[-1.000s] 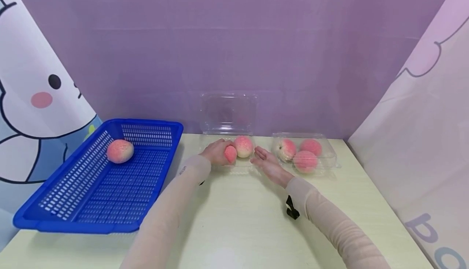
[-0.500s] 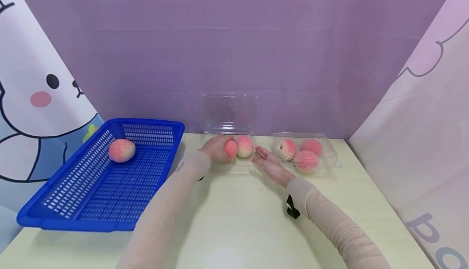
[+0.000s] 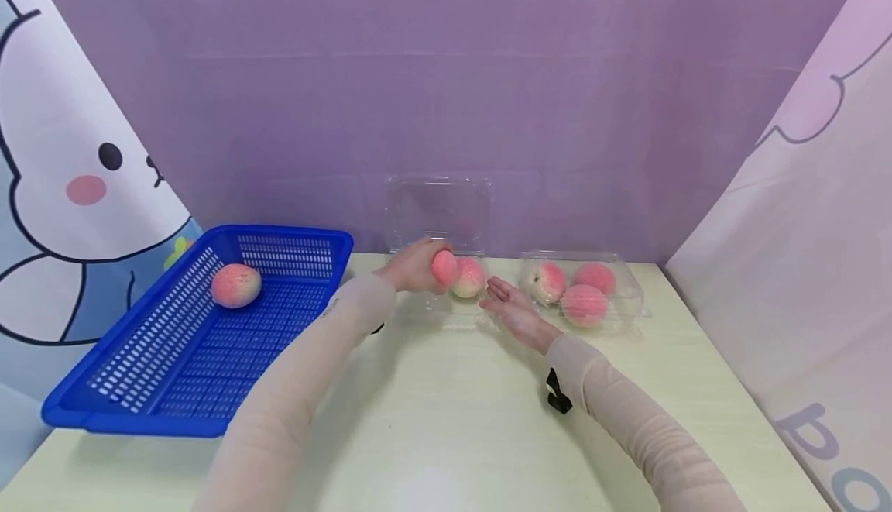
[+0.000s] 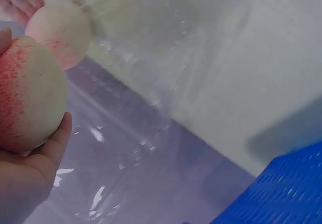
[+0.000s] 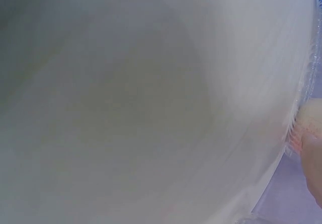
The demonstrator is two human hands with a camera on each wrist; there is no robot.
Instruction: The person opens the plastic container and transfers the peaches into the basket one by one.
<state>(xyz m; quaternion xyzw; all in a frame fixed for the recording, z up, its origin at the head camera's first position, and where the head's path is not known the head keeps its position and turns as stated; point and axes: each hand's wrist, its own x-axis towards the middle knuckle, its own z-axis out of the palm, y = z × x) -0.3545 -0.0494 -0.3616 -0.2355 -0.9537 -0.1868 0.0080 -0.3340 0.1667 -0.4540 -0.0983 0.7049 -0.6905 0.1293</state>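
The left hand (image 3: 413,266) curls its fingers round one peach (image 3: 444,268) above the open clear clamshell (image 3: 442,206); a light grip and a path clear of the neighbouring peach (image 3: 469,281) inside would likely work best. The right hand (image 3: 518,314) holds nothing, its fingers straight, near the clamshell's right side. A second clear clamshell (image 3: 630,289) contains three peaches (image 3: 585,306); the blue basket (image 3: 132,422) holds a lone peach (image 3: 236,286).

The left hand (image 4: 30,181) holds one peach (image 4: 37,93). Another peach (image 4: 60,32) is by the right hand (image 4: 17,2). There's a blue basket (image 4: 287,186).
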